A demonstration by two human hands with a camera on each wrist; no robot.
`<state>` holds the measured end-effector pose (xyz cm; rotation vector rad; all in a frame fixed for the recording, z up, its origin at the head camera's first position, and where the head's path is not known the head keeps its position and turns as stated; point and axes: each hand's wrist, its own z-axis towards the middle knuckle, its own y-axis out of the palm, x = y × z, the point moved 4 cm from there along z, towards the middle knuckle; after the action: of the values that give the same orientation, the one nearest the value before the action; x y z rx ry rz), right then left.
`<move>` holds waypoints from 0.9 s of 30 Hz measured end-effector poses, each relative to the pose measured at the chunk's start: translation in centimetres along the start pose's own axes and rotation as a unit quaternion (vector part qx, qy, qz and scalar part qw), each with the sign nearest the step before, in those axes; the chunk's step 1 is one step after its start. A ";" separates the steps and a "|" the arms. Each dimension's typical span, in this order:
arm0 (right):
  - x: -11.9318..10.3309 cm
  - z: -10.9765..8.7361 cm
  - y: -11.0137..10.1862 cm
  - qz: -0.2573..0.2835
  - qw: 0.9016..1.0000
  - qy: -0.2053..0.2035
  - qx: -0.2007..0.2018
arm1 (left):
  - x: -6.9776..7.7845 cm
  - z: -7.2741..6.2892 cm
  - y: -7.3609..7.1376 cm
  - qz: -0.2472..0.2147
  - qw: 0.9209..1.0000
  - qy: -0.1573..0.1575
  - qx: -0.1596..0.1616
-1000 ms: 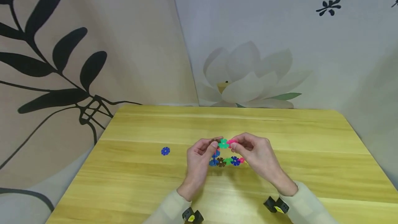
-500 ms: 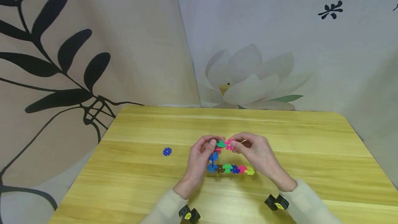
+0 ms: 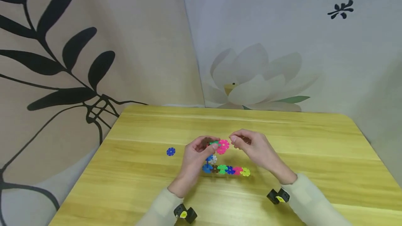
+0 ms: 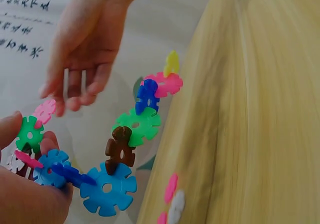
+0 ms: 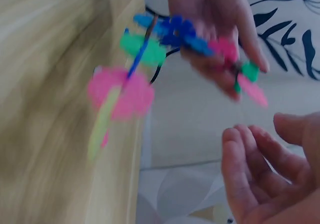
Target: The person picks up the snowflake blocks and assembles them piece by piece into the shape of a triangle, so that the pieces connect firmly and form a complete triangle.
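Observation:
My left hand [image 3: 190,161] grips a chain of interlocking plastic snowflake discs [image 4: 112,201] near one end, thumb and fingers around it. Past the fingertips, a green disc [image 4: 23,134] and a pink disc [image 4: 46,110] stick out. The other arm of the chain runs from light blue through brown, bright green [image 4: 142,124], dark blue [image 3: 230,170] and pink to a yellow end disc [image 3: 246,172]. My right hand [image 3: 262,151] is just right of the pink end disc, apart from it. In the right wrist view its loosely bent fingers hold nothing.
A single blue snowflake disc [image 3: 171,151] lies on the wooden table [image 3: 141,184] left of the hands. On the tabletop in the left wrist view are a white disc [image 4: 176,206] and pink discs [image 4: 171,187]. A printed wall [image 3: 150,44] stands behind the far edge.
My right hand has let go of the pink disc and drawn away to the right. The left hand has shifted slightly left with the chain, whose yellow end has come into sight.

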<state>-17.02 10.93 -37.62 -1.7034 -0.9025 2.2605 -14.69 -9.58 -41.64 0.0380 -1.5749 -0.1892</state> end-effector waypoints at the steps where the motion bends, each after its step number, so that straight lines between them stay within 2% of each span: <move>1: 0.3 0.3 0.0 -0.005 1.000 0.000 -0.010 | 0.0 0.0 -0.4 -0.005 1.000 -0.004 0.003; 8: 2.4 2.6 1.7 -0.023 0.994 0.002 -0.103 | 0.0 -0.7 -2.5 -0.034 0.999 -0.019 0.018; 12: 3.2 3.8 3.0 -0.053 0.988 -0.014 -0.143 | 0.0 -1.0 -3.1 -0.043 0.999 -0.019 0.021; 18: 4.6 4.9 4.6 -0.091 0.976 -0.016 -0.196 | -0.1 -1.3 -3.6 -0.054 0.998 -0.016 0.022; 23: 5.4 5.4 5.6 -0.105 0.970 -0.005 -0.218 | 0.0 -1.4 -3.9 -0.066 0.997 -0.015 0.023; 27: 5.4 5.7 6.3 -0.143 0.965 -0.025 -0.220 | 0.1 -1.6 -4.1 -0.072 0.997 -0.016 0.025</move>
<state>-22.67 6.42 -44.60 -1.5383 -1.6449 2.0214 -13.51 -13.74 -42.12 0.1890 -1.6096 -0.2654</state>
